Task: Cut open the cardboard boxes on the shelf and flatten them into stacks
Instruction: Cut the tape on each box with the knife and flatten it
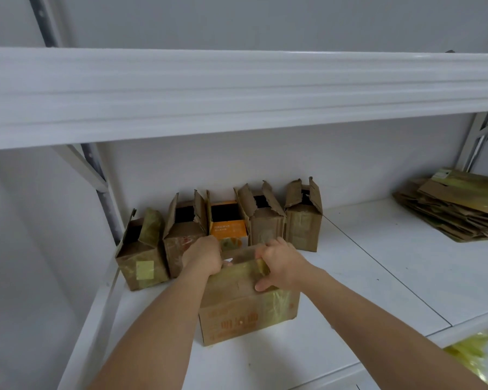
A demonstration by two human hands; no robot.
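Observation:
A brown cardboard box with red print and yellowish tape stands near the front of the white shelf. My left hand grips its top at the left side, fingers curled over the far edge. My right hand grips the top flap at the right, thumb pressed on the near face. Behind it a row of several opened boxes stands against the back wall, flaps up, one with an orange front. No cutter is visible.
A stack of flattened cardboard lies at the right end of the shelf. The upper shelf's white beam hangs low overhead. A metal upright stands at the left. Yellow plastic shows below at the right.

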